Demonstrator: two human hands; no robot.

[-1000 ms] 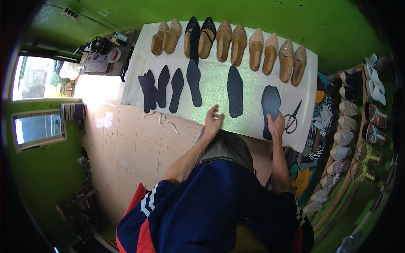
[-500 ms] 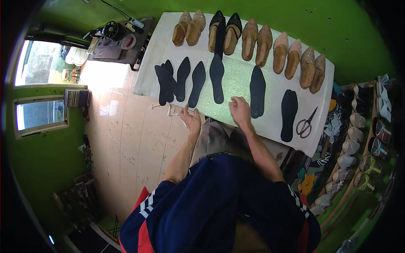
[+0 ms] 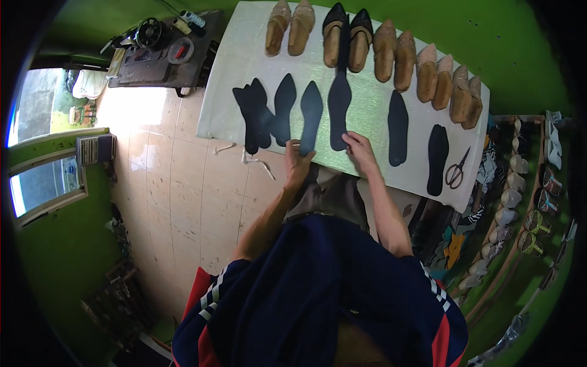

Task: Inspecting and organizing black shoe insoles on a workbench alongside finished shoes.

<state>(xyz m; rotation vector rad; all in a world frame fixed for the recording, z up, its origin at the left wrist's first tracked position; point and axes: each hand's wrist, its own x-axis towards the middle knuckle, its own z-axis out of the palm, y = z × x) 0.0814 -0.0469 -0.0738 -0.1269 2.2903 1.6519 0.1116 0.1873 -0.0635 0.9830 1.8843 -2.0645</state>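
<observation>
Black pointed insoles lie in a row on the white-covered table point(image 3: 367, 104). At the near edge my left hand point(image 3: 299, 164) is closed on the heel end of one insole point(image 3: 312, 116), which looks paler than the others and seems tilted up. My right hand point(image 3: 363, 154) has its fingertips closed at the heel of the neighbouring insole point(image 3: 339, 110). That insole's toe meets a long black piece point(image 3: 344, 49) reaching up between two black mules. To the left are another insole point(image 3: 284, 110) and an overlapping bunch of insoles point(image 3: 254, 116).
Several pairs of pointed mules on wooden lasts point(image 3: 384, 55) line the table's far edge. At the right lie two more insoles point(image 3: 397, 128) and scissors point(image 3: 457, 171). A sewing machine point(image 3: 150, 33) stands at the far left; shoe racks point(image 3: 510, 183) stand at the right.
My right hand has come down from above the table onto an insole's heel. My left hand has closed on the neighbouring insole's heel end. The whole view has shifted slightly.
</observation>
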